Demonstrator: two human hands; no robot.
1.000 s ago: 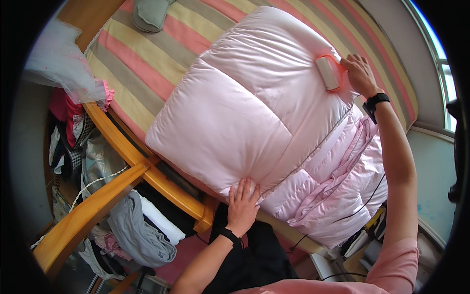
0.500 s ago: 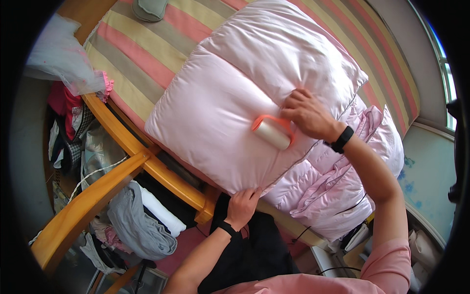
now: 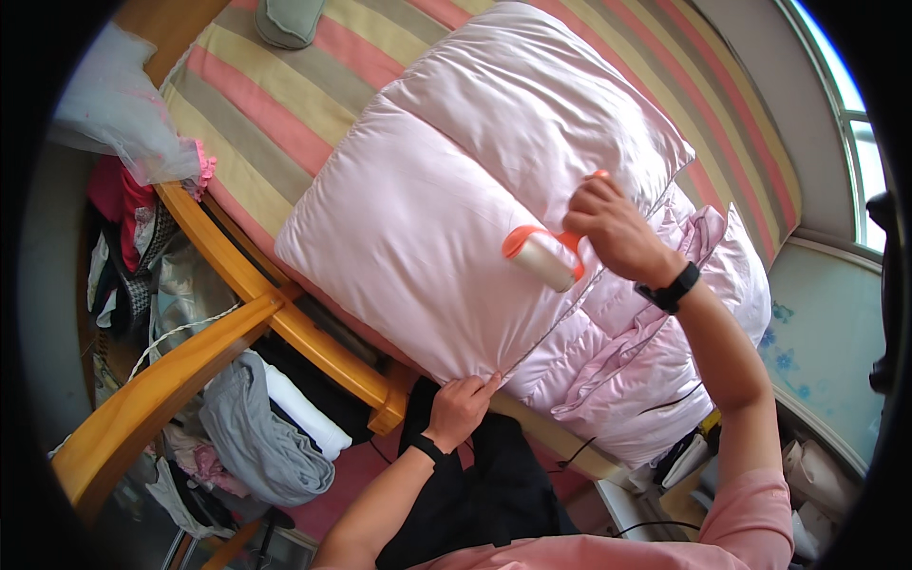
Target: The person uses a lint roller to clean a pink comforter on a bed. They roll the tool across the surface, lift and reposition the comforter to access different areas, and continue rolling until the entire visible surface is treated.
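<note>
A pale pink quilt lies partly folded across a bed. My right hand is closed round the orange handle of a lint roller, whose white cylinder is over the quilt's smooth upper layer. Whether the cylinder touches the fabric I cannot tell. At the quilt's near corner, my left hand pinches the edge where the dark piping runs. To the right, the lower part of the quilt is bunched in puffy folds.
Under the quilt is a striped bed sheet, with a grey-green cushion at the far side. A wooden bed rail and post stand at left. Folded clothes sit below them. A window is at right.
My right hand has moved slightly right with the lint roller, whose handle end now shows above the fist. My left hand stays at the quilt's corner. The whole view has shifted a little.
</note>
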